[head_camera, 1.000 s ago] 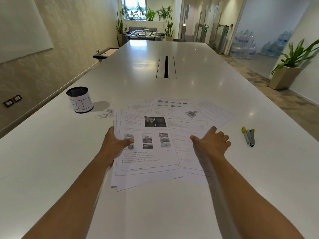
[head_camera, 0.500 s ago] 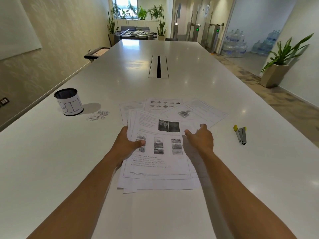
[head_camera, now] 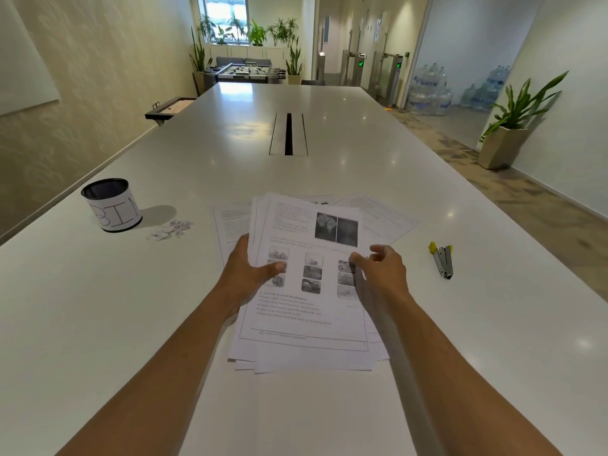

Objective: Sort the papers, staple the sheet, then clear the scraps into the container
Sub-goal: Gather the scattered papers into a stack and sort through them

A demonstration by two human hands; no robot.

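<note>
Holding paper stack (head_camera: 306, 291) lengthwise, away.

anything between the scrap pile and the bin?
Nothing visible. The small pile of torn white paper scraps lies just right of the black cylindrical container with a white "BIN" label, with only bare white table between them. The printed sheets and both hands sit further right, off that path.
</note>
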